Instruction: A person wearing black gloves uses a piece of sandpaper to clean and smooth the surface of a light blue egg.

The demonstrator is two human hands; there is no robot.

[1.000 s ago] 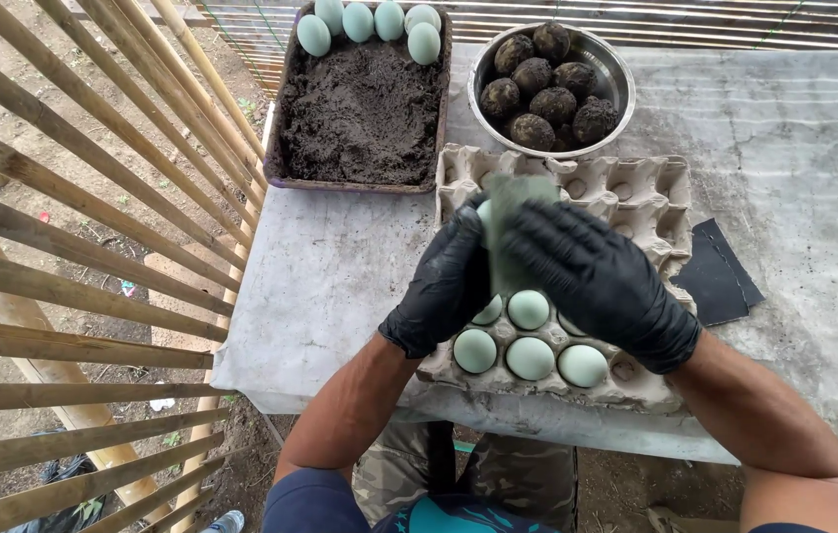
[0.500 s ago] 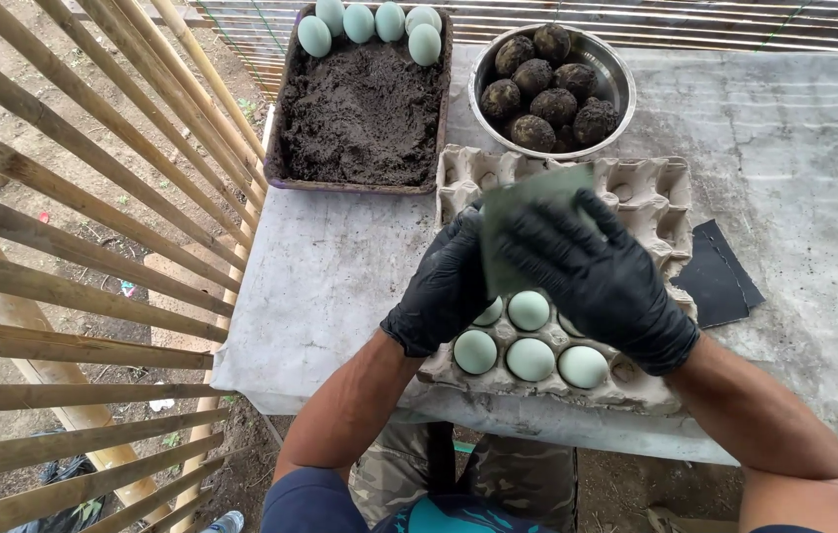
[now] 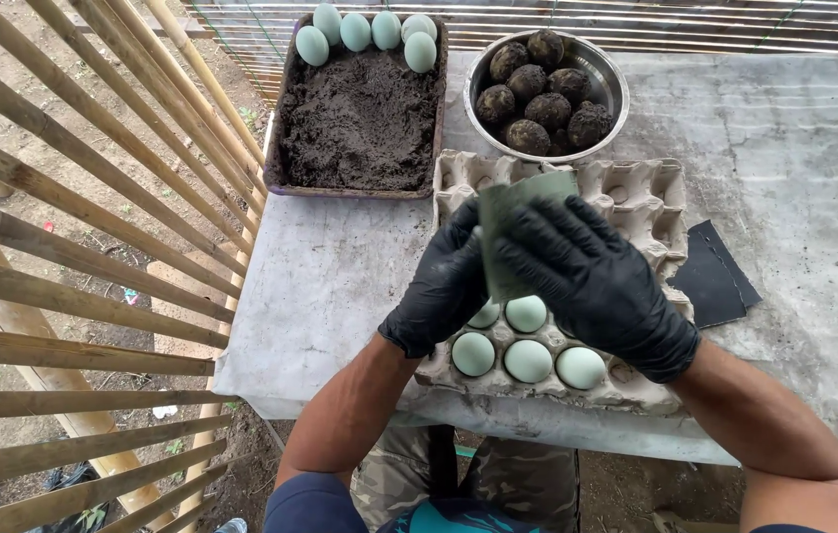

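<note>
Both my hands wear black gloves and meet over a grey cardboard egg tray (image 3: 651, 197). My left hand (image 3: 444, 286) and my right hand (image 3: 592, 281) press a greenish sheet (image 3: 513, 202), likely sandpaper, between them; whatever it wraps is hidden. Several pale blue-green eggs (image 3: 528, 360) sit in the tray's near cups, just under my palms.
A purple tray of dark soil (image 3: 360, 118) stands at the back left with several pale eggs (image 3: 355, 30) along its far rim. A metal bowl (image 3: 616, 84) holds mud-coated eggs (image 3: 542, 94). A dark sheet (image 3: 715, 276) lies right of the egg tray. Bamboo slats (image 3: 74, 197) border the left side.
The greenish sheet has spread wider and shifted right between my hands; the hands turned slightly around it. Eggs, trays and bowl stayed put.
</note>
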